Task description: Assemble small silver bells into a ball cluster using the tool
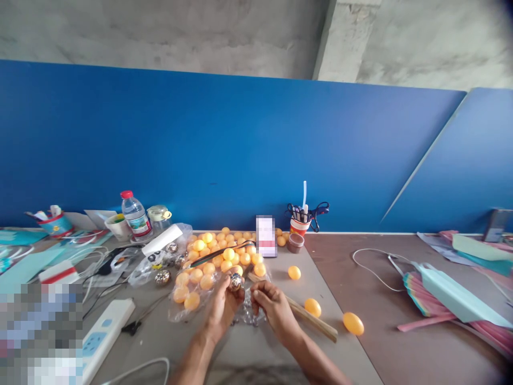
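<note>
Blue partition (pixel 224 144) stands behind everything; below it, the bench (pixel 328 283). Landmark: the pile of orange balls (pixel 207 268), partly in clear plastic. White power strip (pixel 106 334) lies left of the pile and nearer the person. Wooden stick (pixel 318 322) juts out to the right of the pile, passing behind the right hand.

Both hands are at the pile's near edge, apart. Left hand (pixel 222 307) grasps a shiny metallic ball (pixel 235 282) up at the fingertips, just in front of the pile. Right hand (pixel 276 305) has fingers curled, thumb near the index; cannot tell whether it pinches anything. Crumpled clear plastic (pixel 249 314) shows between and below them.

Three loose orange balls (pixel 312 307) lie to the pile's right; other metallic balls (pixel 162 277) lie to its left.

Risks, my judgement: the metallic ball could slip, being smooth, round and held high in the fingers. A swing of the right forearm could knock the stick and send loose balls rolling. Snagged plastic could drag the pile and scatter it.
</note>
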A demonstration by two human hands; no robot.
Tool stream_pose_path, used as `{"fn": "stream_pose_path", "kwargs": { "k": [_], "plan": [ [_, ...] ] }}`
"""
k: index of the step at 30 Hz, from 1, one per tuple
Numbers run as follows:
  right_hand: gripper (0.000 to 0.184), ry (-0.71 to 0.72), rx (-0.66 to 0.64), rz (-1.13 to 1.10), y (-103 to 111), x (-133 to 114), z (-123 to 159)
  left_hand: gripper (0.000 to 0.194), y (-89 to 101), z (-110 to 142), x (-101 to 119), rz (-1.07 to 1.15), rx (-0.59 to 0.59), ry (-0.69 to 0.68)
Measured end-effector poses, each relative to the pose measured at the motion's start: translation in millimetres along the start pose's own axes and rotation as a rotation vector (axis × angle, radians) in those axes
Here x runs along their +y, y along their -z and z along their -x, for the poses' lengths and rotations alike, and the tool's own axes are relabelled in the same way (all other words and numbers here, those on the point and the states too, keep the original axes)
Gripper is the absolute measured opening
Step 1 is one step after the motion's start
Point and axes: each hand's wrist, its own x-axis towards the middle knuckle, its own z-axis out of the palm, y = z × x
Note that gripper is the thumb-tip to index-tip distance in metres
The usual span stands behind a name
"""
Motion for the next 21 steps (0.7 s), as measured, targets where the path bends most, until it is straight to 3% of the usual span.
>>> {"fn": "stream_pose_path", "kwargs": {
  "k": [5,13,21],
  "plan": [
    [0.032,-0.052,-0.041,-0.167,-2.4,-2.2,2.6,0.028,3.3,-0.2,-2.0,-0.038,-0.103,-0.005],
    [0.027,0.058,0.001,0.025,-1.8,1.2,-0.1,0.035,2.2,5.9,-4.8,-0.196,-0.128,-0.046],
    [0.016,0.06,0.045,0.105,-1.2,1.0,-3.5,0.032,4.8,6.2,-9.2,-0.279,-0.194,-0.059]
  ]
}}
